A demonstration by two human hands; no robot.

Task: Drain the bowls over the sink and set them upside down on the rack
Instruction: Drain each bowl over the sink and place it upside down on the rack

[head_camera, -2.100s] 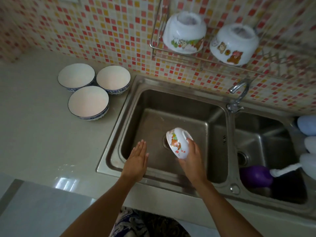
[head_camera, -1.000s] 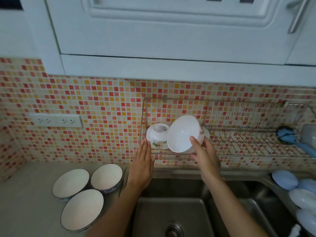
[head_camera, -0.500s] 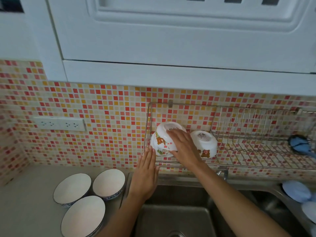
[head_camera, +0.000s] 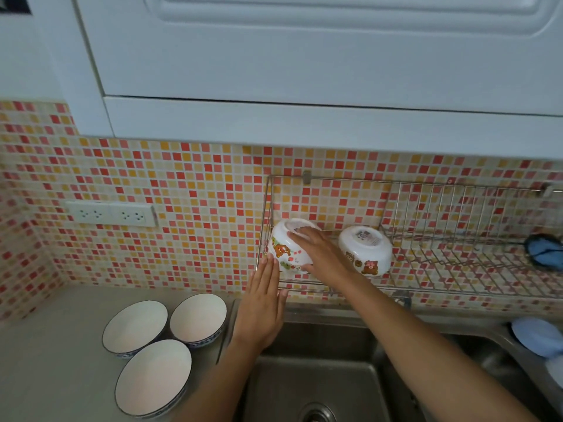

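Note:
A wire rack (head_camera: 457, 269) hangs on the tiled wall above the sink (head_camera: 320, 385). At its left end a white bowl with bear pictures (head_camera: 285, 251) sits upside down, and my right hand (head_camera: 320, 254) lies over its top and side, gripping it. My left hand (head_camera: 262, 306) is flat with straight fingers, its tips touching the rack's front edge just below that bowl. A second bear bowl (head_camera: 365, 251) stands upside down to the right, apart from my hand. Whether another bowl sits under the gripped one I cannot tell.
Three upright white bowls with blue rims (head_camera: 135, 327) (head_camera: 198, 318) (head_camera: 154, 376) stand on the counter left of the sink. A blue item (head_camera: 543, 252) lies at the rack's right end. Pale blue dishes (head_camera: 536, 333) sit at the far right. A white cabinet (head_camera: 304, 56) overhangs the rack.
My right hand lifted the bear bowl from over the sink drain up to the rack, turned it over and set it at the left end. My left hand rose to the rack's edge.

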